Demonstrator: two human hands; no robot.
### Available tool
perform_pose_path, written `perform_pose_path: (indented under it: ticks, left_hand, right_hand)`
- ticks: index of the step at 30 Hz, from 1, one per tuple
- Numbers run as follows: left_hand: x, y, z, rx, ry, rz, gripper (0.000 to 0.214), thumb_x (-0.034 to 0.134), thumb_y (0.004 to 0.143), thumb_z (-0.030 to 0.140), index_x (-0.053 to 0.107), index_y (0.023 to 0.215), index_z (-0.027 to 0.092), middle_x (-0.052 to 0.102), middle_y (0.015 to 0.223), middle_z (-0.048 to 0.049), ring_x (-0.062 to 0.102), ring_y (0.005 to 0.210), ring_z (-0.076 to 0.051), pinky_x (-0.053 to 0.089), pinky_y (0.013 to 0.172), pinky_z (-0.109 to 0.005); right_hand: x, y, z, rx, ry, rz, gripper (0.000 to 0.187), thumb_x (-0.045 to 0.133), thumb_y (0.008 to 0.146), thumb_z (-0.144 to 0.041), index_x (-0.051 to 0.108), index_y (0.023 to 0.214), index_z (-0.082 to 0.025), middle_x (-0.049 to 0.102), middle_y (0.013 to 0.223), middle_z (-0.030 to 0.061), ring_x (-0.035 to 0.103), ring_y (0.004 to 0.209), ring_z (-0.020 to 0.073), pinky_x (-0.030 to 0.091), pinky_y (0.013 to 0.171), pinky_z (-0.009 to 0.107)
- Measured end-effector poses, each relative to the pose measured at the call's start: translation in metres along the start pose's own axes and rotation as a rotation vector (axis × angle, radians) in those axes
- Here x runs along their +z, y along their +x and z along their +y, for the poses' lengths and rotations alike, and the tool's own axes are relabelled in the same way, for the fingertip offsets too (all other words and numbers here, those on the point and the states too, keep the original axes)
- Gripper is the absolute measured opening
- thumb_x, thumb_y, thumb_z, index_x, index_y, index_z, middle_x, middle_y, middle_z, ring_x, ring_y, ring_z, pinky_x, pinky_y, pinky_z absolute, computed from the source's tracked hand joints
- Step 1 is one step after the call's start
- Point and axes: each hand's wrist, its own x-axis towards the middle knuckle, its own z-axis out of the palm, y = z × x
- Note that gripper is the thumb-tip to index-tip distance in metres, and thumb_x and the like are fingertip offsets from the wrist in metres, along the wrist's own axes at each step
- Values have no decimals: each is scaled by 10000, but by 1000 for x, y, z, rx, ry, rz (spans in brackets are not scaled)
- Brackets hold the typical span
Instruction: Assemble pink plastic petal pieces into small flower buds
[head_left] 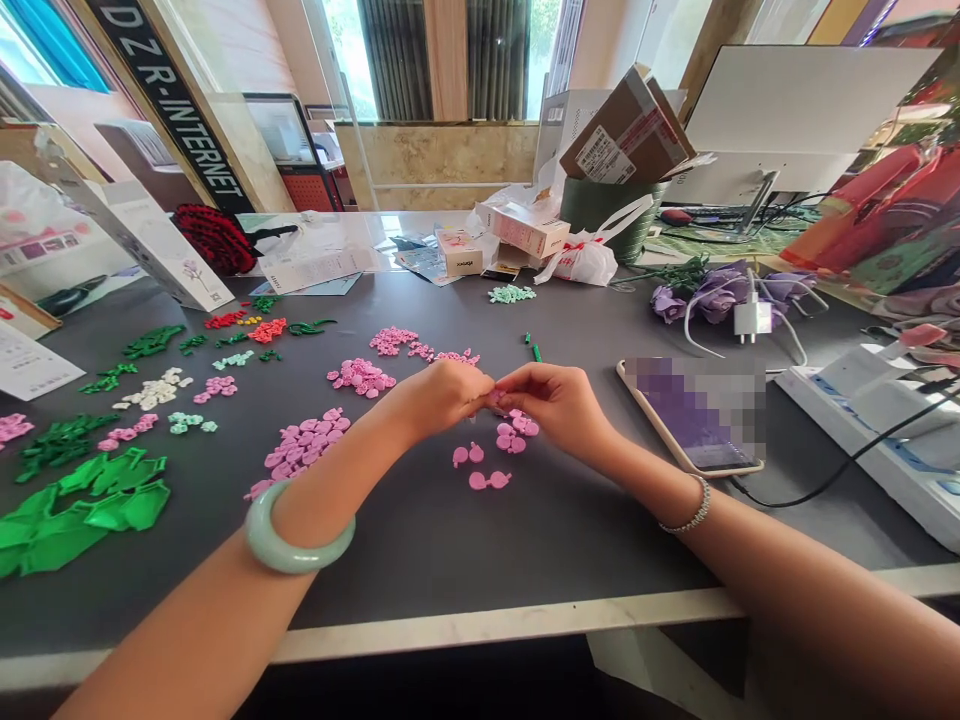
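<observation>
My left hand [444, 388] and my right hand [551, 398] meet above the dark table, fingertips pinched together around a small pink plastic piece [496, 397]. Fingers cover most of that piece, so its exact shape cannot be made out. Just below the hands lie loose pink petal-like pieces [489, 481], several of them round with a small stub. Left of my left forearm spreads a larger pile of round pink pieces [307, 445]. Smaller pink heaps [361, 377] sit beyond my left wrist. Two short green pieces [535, 350] lie past my right hand.
Green leaf-shaped pieces [82, 505] and small sorted heaps cover the table's left side. At right are a phone [686, 415], a power strip [885, 430], a white charger [752, 318] and purple flowers [720, 295]. Boxes [529, 232] and a dark green bin [611, 215] stand behind.
</observation>
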Motion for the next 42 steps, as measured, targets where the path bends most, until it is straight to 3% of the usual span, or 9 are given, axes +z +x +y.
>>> perform_pose_path:
  ticks: [7,17,21,24,28,31,36,39,42]
  left_hand:
    - [1,1,-1,50,151,4,429,328,980,295,565,664,127,571,573,-10,529,514,-112,379,513,-213]
    - [5,0,6,114,338,-50,312,386,921,142,554,658,134,557,563,-16,531,491,-144,350,472,-251]
    - [6,1,7,100,353,-87,302,413,925,170,560,663,134,565,571,-16,543,504,-149,349,472,-256]
    - [4,2,5,45,352,-120,351,435,945,309,571,674,133,576,583,-17,558,532,-143,368,494,-247]
    - [-8,0,-6,-135,358,-158,391,505,895,476,592,709,144,621,651,-20,580,583,-133,389,529,-230]
    - [-24,-6,-20,-367,386,-156,355,481,916,448,617,752,164,651,703,-23,605,642,-139,421,599,-229]
    - [-40,-26,-46,-807,480,-144,346,431,919,441,633,933,161,672,785,-105,643,740,-266,447,587,-303]
    - [-40,-36,-58,-944,471,-188,272,441,903,345,616,1026,178,678,854,-118,645,806,-281,476,628,-319]
    - [-39,-42,-64,-989,436,-216,260,439,881,284,600,1049,168,672,908,-125,630,881,-278,492,678,-322]
  right_hand:
    - [-3,3,-7,38,-39,-72,213,707,669,-305,641,773,-132,664,747,45,623,675,145,503,614,265]
    - [-3,5,-7,82,110,-160,155,658,654,-230,542,713,-145,583,635,-14,578,581,98,457,535,214]
    - [-2,4,-5,62,80,-144,160,654,654,-249,545,719,-152,572,638,-18,565,578,101,461,549,230]
    - [-4,5,-3,-23,-109,-44,139,643,690,-269,583,740,-155,597,667,-5,562,613,107,447,585,235]
    - [-13,9,1,-140,-451,102,70,645,730,-230,615,734,-167,630,690,-2,565,670,117,428,647,234]
    - [-20,14,7,-137,-587,66,37,647,738,-175,619,716,-166,636,684,-7,552,641,110,416,629,220]
    - [-26,18,18,-170,-720,33,60,657,732,-123,636,690,-162,628,708,-2,540,651,110,418,642,219]
    - [-27,19,21,-150,-772,20,37,673,720,-135,667,700,-165,630,718,8,542,642,116,417,625,227]
    - [-28,20,21,-84,-787,-5,59,647,755,-169,695,721,-175,652,700,16,560,631,131,422,612,241]
